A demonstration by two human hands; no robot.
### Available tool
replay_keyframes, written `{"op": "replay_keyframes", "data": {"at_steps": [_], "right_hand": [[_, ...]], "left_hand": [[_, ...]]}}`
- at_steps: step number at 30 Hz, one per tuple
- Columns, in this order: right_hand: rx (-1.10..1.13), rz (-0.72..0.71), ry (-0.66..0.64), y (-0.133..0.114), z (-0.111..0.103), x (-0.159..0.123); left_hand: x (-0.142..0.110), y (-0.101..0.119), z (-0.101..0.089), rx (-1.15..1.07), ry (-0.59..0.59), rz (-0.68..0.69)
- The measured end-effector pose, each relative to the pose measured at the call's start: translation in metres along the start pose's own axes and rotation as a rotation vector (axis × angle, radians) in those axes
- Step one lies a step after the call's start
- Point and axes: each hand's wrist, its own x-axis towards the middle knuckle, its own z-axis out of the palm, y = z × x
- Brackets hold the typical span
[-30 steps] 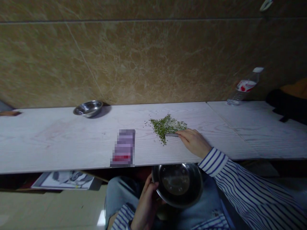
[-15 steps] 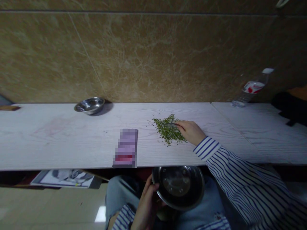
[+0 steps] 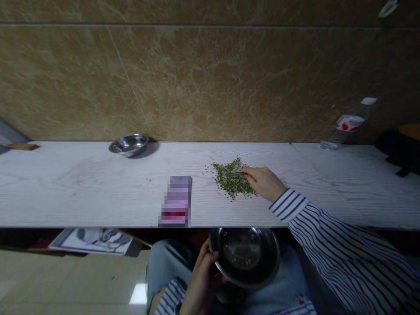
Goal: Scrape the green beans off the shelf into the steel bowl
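Observation:
Small green beans [image 3: 233, 186], which look like mung beans, lie spread in a loose patch on the white wood-grain table [image 3: 98, 192]. Over the middle of the patch, my right hand [image 3: 264, 181] pinches a thin grey metal utensil [image 3: 235, 174], its flat end among the beans; its exact kind is hard to make out. Below the table's front edge, my left hand [image 3: 205, 273] grips the left rim of a steel bowl [image 3: 244, 256] above my lap. The bowl is tilted so its inside faces me, and I see no beans in it.
A second steel bowl [image 3: 129, 145] stands near the wall at the left. A blurred-out flat purple item [image 3: 177, 201] lies by the front edge. To the right are a plastic bottle [image 3: 348, 124] and a black object [image 3: 397, 148]. An open drawer [image 3: 95, 241] juts out below.
The view has shifted slightly, so the scene sits a little further right. My right hand and the utensil have barely moved over the beans. The left hand keeps holding the bowl.

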Motion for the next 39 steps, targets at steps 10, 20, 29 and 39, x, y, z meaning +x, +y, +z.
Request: {"op": "replay_keyframes", "data": {"at_steps": [10, 20, 29, 39], "right_hand": [[-0.092, 0.224, -0.03, 0.025, 0.02, 0.122], [-0.062, 0.099, -0.108, 0.001, 0.051, 0.167], [0.043, -0.16, -0.194, -0.027, 0.046, 0.144], [0.116, -0.37, -0.279, -0.026, 0.027, 0.095]], "left_hand": [[0.011, -0.002, -0.023, 0.005, 0.054, -0.041], [0.019, 0.0, -0.032, -0.159, 0.0, -0.038], [0.016, 0.001, -0.035, -0.07, 0.041, -0.021], [0.008, 0.002, -0.026, -0.07, 0.03, -0.054]]}}
